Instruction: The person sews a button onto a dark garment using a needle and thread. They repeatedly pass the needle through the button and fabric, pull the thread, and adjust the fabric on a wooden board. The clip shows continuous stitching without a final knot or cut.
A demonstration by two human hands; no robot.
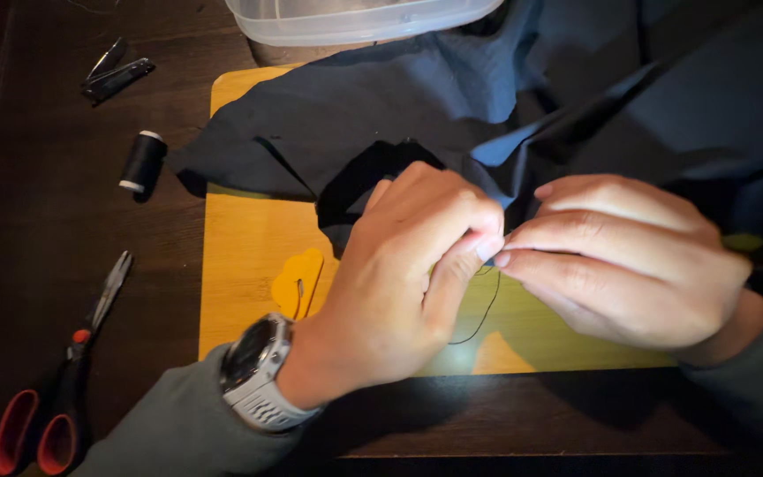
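Head view: left hand point(399, 283) and right hand point(620, 261) meeting fingertip to fingertip, pinching thread point(483, 309) at dark cloth point(381, 106); yellow board point(240, 247) on dark bench point(28, 238).

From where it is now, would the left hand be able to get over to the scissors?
Probably yes. The scissors lie in the open on the dark table, left of the yellow board, with nothing between. But the left hand is pinching black thread with the right hand.
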